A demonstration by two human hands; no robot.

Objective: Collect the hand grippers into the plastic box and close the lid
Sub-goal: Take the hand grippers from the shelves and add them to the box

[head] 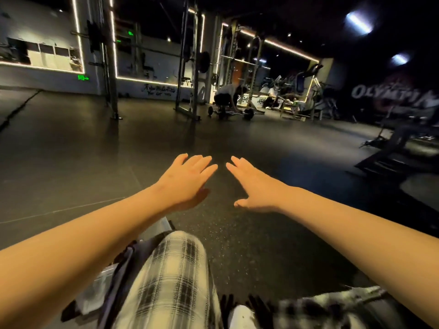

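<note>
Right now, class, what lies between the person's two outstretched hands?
In the head view, only bare dark floor shows between the left hand and the right hand; both hold nothing.

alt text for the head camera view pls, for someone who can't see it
Both bare arms reach forward over a dark gym floor, left hand and right hand open with fingers straight and holding nothing. Plaid-trousered knees sit at the bottom edge; far behind, another person bends over a barbell beside squat racks.
</note>
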